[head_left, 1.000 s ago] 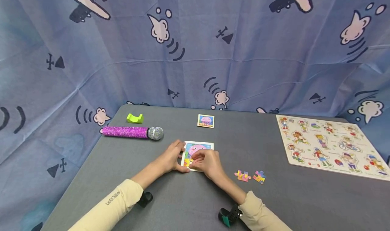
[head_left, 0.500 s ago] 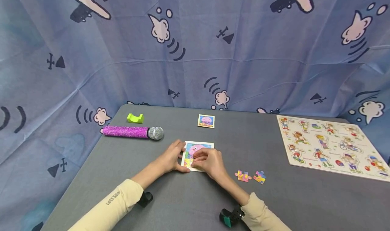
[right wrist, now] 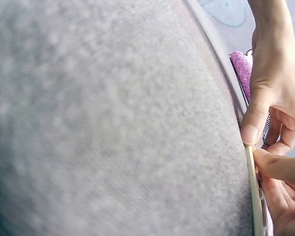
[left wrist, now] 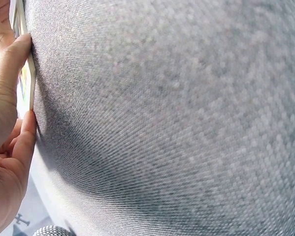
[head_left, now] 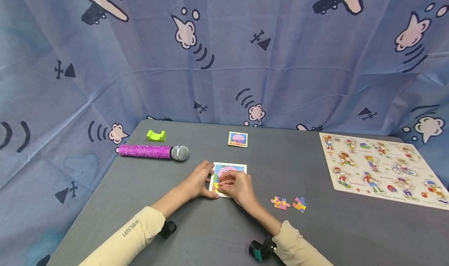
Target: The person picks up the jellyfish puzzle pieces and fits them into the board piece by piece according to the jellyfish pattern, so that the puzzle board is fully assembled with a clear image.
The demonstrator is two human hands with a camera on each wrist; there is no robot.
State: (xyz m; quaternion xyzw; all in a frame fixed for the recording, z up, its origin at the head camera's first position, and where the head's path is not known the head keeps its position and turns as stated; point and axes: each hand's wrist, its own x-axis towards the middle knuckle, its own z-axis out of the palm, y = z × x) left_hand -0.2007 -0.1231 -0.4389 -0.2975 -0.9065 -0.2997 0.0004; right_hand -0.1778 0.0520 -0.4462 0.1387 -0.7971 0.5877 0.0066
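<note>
A small square jigsaw puzzle with a white border and a pink cartoon figure lies on the grey table. My left hand grips its left side, thumb at the lower corner and fingers at the upper edge. The left wrist view shows the thumb against the board's edge. Over the lower part of the puzzle, my right hand has curled fingers and pinches a yellow puzzle piece at the lower left, mostly hidden by the fingertips. Two loose puzzle pieces, one pink and yellow, one blue and yellow, lie to the right.
Behind the puzzle lies a smaller picture card. A purple glittery microphone and a green cradle-shaped block are at the back left. On the right rests a large wooden picture board. A blue patterned curtain hangs behind the table.
My right fingers have shifted slightly over the lower part of the puzzle. The left hand keeps its hold, and the loose pieces have stayed put on the table.
</note>
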